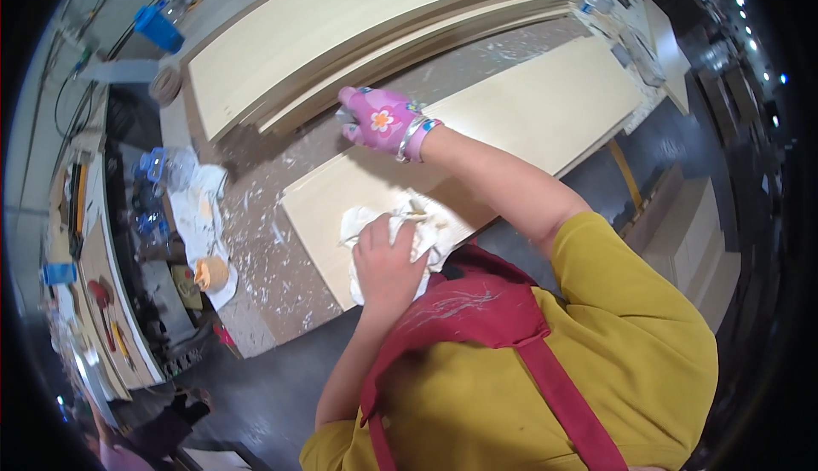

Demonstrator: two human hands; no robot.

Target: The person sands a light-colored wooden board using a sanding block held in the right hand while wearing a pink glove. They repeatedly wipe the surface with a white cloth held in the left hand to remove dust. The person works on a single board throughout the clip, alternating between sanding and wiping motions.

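My bare left hand (pixel 383 267), lower centre of the frame, has its fingers slightly parted and bent over a white cloth (pixel 436 237) on the pale board (pixel 520 109), which runs from centre to upper right on the counter (pixel 266 254); can't tell if it's pinching a fold. My gloved right hand (pixel 383 120), upper centre, has curled fingers, contents unclear. Cloth looks soft and light, grab a bunched fold; board likely stiff, smooth, fairly heavy, so take both long edges.
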